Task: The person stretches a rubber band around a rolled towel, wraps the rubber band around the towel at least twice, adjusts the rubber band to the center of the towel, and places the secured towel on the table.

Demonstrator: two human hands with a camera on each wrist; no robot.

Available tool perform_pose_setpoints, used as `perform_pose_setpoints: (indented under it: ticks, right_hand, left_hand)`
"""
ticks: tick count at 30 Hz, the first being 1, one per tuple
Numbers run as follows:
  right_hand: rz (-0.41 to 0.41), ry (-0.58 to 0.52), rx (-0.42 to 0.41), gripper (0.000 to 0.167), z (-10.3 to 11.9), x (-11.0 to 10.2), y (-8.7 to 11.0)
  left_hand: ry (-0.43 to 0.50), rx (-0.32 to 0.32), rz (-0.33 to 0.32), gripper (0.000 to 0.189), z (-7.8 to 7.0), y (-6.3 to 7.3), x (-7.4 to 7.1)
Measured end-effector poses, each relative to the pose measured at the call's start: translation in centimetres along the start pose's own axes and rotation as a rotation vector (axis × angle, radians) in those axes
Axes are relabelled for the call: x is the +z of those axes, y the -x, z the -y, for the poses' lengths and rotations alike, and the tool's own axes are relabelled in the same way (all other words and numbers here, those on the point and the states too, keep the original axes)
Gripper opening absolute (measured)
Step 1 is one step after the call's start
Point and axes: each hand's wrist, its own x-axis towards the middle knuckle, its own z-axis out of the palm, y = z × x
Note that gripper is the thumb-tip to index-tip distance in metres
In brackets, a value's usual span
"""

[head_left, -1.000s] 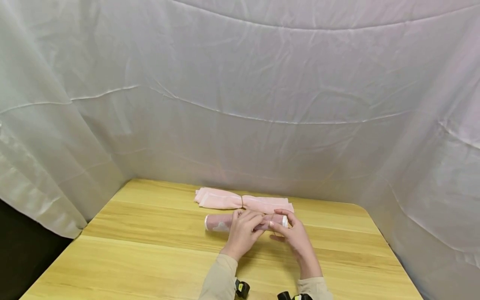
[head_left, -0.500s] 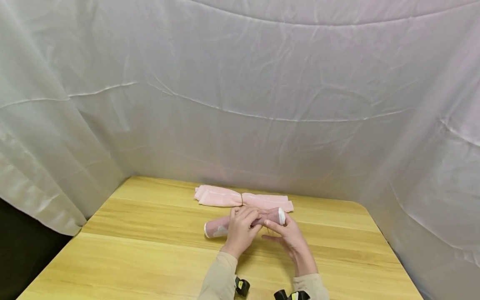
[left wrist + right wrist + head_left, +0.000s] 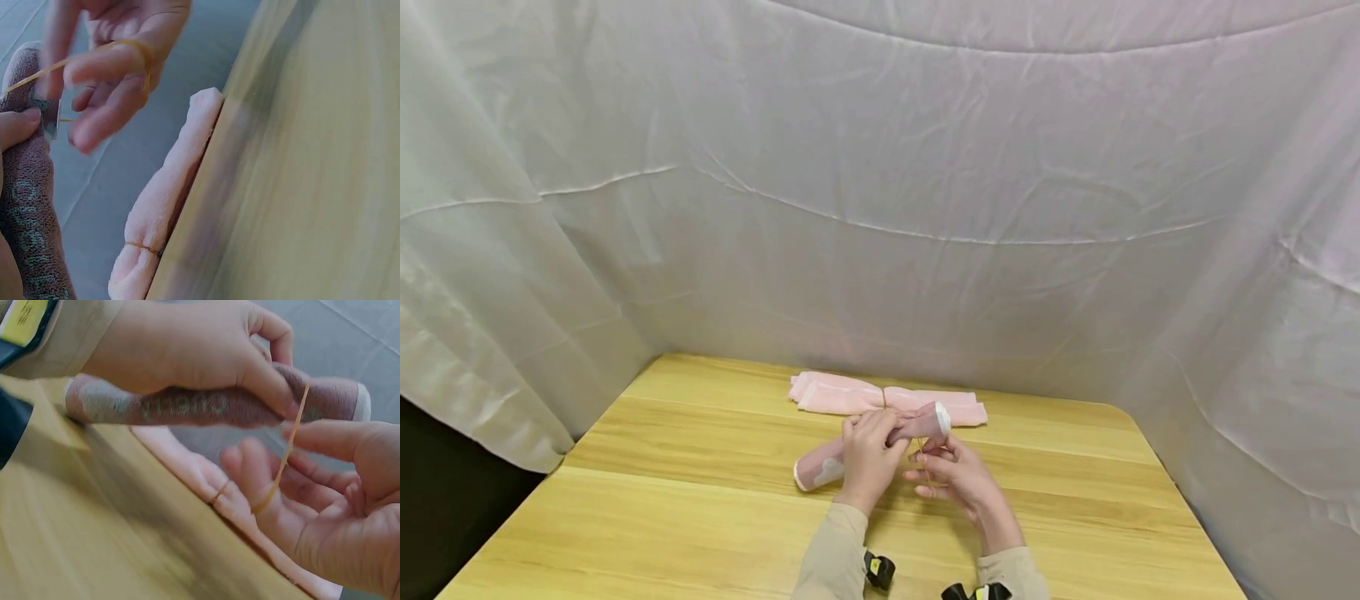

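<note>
A rolled mauve towel (image 3: 817,467) with white ends and pale lettering is tilted, its right end raised off the table. My left hand (image 3: 869,457) grips the roll around its middle, thumb pressed against it. A thin tan rubber band (image 3: 289,450) runs from the roll to my right hand (image 3: 964,480), stretched taut and hooked around its bent fingers. The right hand sits just below the roll's right end. In the left wrist view the band wraps a finger of the right hand. Where the band passes behind the roll is hidden.
Behind the hands lies a pale pink rolled towel (image 3: 835,395), cinched at its middle by a band. It rests on the wooden table (image 3: 662,500) near the back edge. A grey-white curtain (image 3: 880,183) hangs around the table's back and sides.
The mauve roll has tilted, its right end rising, and has shifted left. My right hand has moved left and down from the roll's end, drawing the rubber band out.
</note>
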Motion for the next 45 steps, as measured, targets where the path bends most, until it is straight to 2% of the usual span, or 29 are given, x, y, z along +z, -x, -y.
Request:
perform_pose_setpoints:
  ticks: [3,7,12,15,19,23,26,29,32,34,38,41,45]
  right_hand:
    - [0.06,0.008,0.028,0.026,-0.5,-0.1,-0.2]
    - [0.163,-0.026,0.039,0.023,-1.1,-0.2,-0.2]
    - [0.415,-0.169,-0.037,0.01,-1.8,-0.5,-0.2]
    - [0.57,-0.287,-0.097,0.016,-2.4,-0.4,-0.5]
    - [0.717,-0.482,-0.194,0.023,-3.4,0.3,-1.2]
    - [0.85,-0.737,-0.306,0.044,-4.4,1.7,-1.9]
    - [0.905,-0.964,-0.332,0.058,-4.9,3.0,-2.3]
    - [0.915,-1.217,-0.302,0.061,-5.1,4.0,-2.4]
    - [0.904,-1.422,-0.285,0.053,-5.0,4.4,-2.5]
    - [0.897,-1.511,-0.3,0.045,-4.8,4.3,-2.5]
    - [0.847,-1.59,-0.368,0.045,-4.2,3.9,-2.5]
    - [0.719,-1.632,-0.387,0.046,-3.9,3.7,-2.2]
    - [0.439,-1.639,-0.383,0.039,-3.3,3.8,-1.8]
  left_hand:
    - [0.008,-0.039,-0.029,0.018,0.3,-0.1,-0.1]
    - [0.009,-0.109,-0.047,0.017,0.7,-0.1,-0.2]
    - [0.023,-0.222,-0.055,0.015,0.7,-0.2,-0.6]
    - [0.043,-0.285,-0.071,0.014,0.7,-0.3,-0.7]
    - [0.061,-0.358,-0.097,0.014,0.8,-0.4,-0.6]
    - [0.087,-0.412,-0.129,0.013,0.9,-0.5,-0.5]
    - [0.122,-0.428,-0.172,0.014,0.9,-0.4,-0.5]
    - [0.187,-0.426,-0.205,0.016,0.9,-0.4,-0.5]
    - [0.276,-0.42,-0.216,0.018,0.8,-0.4,-0.5]
    - [0.327,-0.413,-0.216,0.018,0.8,-0.3,-0.4]
    - [0.35,-0.381,-0.221,0.019,0.7,-0.1,-0.2]
    - [0.314,-0.332,-0.22,0.019,0.5,0.0,0.0]
    - [0.267,-0.277,-0.192,0.016,0.1,0.0,0.2]
